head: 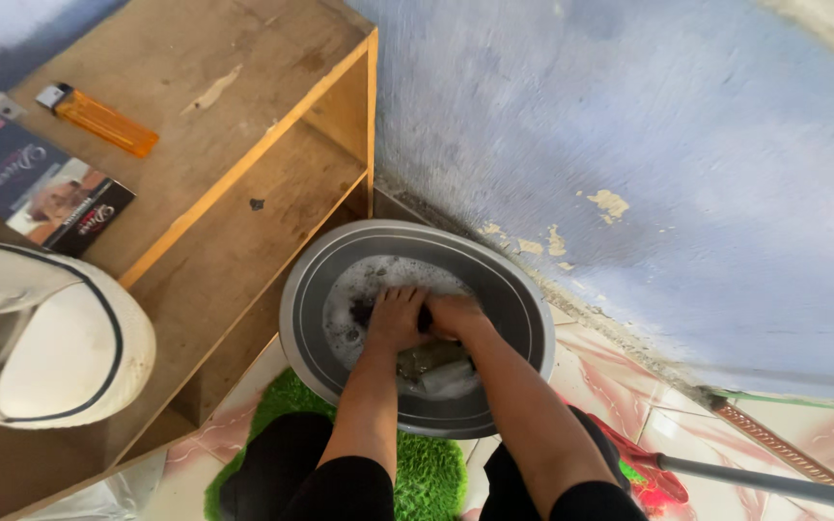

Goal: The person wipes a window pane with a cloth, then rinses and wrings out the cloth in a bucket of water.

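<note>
White canvas shoe (41,338) sits closest, parked on the wooden shelf unit (234,193) well left of the grip, kept out of the wet. Grey basin (523,318) rests on the floor against the blue wall (649,145), so suds stay contained. Inside it, left hand (396,316) and right hand (454,315) clench a dark soaked cloth (433,359), pressed under foam.

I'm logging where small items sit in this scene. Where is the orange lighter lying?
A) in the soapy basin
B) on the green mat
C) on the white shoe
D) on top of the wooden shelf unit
D: the orange lighter lies on the top board of the wooden shelf unit, beside a dark flat packet.
</note>
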